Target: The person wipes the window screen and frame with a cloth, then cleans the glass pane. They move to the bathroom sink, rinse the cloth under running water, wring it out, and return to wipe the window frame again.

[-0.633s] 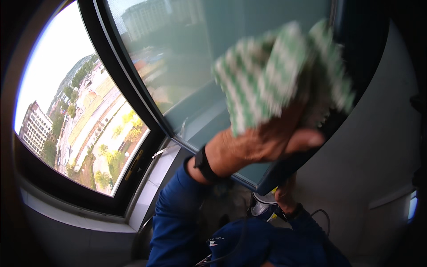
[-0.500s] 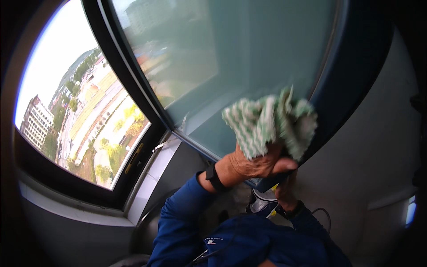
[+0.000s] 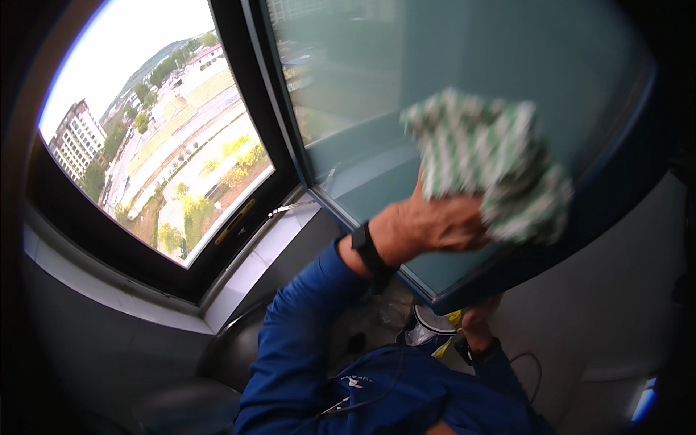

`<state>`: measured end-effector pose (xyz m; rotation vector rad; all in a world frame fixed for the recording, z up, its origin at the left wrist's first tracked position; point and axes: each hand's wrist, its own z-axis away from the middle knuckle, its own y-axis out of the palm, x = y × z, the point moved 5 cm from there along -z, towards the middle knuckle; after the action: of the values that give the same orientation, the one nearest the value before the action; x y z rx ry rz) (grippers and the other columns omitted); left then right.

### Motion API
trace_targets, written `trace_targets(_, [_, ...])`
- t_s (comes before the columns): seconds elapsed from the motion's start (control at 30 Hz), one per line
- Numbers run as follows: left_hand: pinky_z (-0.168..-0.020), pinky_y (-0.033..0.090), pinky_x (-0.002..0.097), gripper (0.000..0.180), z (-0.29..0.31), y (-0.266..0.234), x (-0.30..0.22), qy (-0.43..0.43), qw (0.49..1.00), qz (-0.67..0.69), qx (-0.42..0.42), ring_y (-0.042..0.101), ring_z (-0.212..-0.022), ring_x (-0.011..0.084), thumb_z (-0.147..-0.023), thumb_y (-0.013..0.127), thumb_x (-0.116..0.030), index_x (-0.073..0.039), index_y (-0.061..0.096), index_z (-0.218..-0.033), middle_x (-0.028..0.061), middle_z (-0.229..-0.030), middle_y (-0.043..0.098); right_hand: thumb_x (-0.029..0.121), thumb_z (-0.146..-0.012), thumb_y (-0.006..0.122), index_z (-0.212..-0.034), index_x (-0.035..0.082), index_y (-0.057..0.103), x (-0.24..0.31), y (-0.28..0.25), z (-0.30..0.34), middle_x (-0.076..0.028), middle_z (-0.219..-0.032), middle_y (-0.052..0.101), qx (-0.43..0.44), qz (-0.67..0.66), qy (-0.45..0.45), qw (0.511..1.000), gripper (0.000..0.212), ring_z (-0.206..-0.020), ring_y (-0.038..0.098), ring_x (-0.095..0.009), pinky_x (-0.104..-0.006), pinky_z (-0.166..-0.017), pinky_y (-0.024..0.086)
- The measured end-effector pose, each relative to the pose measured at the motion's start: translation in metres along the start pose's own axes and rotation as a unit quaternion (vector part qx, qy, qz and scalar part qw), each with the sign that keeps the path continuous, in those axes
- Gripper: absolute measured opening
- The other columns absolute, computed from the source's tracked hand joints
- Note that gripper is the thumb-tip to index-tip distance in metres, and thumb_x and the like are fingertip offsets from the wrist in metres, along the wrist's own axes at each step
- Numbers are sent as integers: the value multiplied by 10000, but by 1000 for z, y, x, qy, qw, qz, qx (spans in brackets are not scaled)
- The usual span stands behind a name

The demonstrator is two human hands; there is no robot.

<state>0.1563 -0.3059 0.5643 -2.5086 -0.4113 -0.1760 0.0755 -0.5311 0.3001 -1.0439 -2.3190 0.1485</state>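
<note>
My left hand (image 3: 446,223), with a dark band at its wrist, is closed on a crumpled green-and-white striped cleaning cloth (image 3: 489,163). The cloth lies against the glass of an open window sash (image 3: 348,87) and reaches towards its dark frame; motion blurs it. Below the sash's near corner, my right hand (image 3: 480,319) is at the lower edge of the frame and seems to grip it. Most of its fingers are hidden behind that edge.
A round container (image 3: 435,320) with yellow and clear plastic pieces stands below the near corner. At left is the window opening (image 3: 152,167) with buildings and trees outside. A pale sill (image 3: 264,243) runs under it, and a stay arm (image 3: 286,209) joins the sash.
My left hand has swept the cloth up and to the right over the glass. The head view has shifted, moving the window rightward and up in the picture. My right hand stays at the frame's edge.
</note>
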Motion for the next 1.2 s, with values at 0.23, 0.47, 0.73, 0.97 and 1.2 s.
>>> trace_targets(0.23, [-1220,148,644,619,-36,-16,67,-83,984,-62,-147,267,-1521,437,-981,519,-378,-143,447,-1549,185,-1626,351,737,-1016,201,-1481,-6,483,-1,0,4,-246,-1412,548,-14,-7,-6,1000,921,-1292,541,-400,-458,-1085,419])
trace_targets(0.47, [-1224,101,567,575,135,41,92,-345,913,-83,-199,214,-1486,463,-1042,412,-363,-26,374,-1507,226,-1578,282,565,-1070,326,-1443,-73,474,13,-4,-1,-259,-1393,545,-35,-50,109,992,753,-1250,575,-371,-442,-1057,462])
trace_targets(0.73, [-860,375,544,475,168,-17,209,-423,876,-25,-232,503,-916,437,-1064,388,-410,-42,532,-800,206,-865,540,476,-1078,369,-1382,-64,524,8,-5,10,-263,-1326,579,-44,8,52,998,640,-1154,618,-391,-457,-988,504])
trace_targets(0.97, [-1177,216,498,474,239,18,222,-532,810,36,-244,403,-1257,444,-1085,373,-420,3,558,-1196,263,-1298,480,470,-1072,337,-1239,-76,607,6,-7,20,-236,-1208,647,-4,55,55,997,632,-1085,618,-376,-473,-977,475])
trace_targets(1.2, [-1224,212,368,717,337,87,173,-608,728,85,-305,300,-1485,340,-1087,409,-485,27,280,-1572,212,-1590,342,470,-1073,344,-1247,-80,602,2,-8,23,-252,-1218,645,-37,87,33,995,632,-1083,625,-389,-489,-976,475])
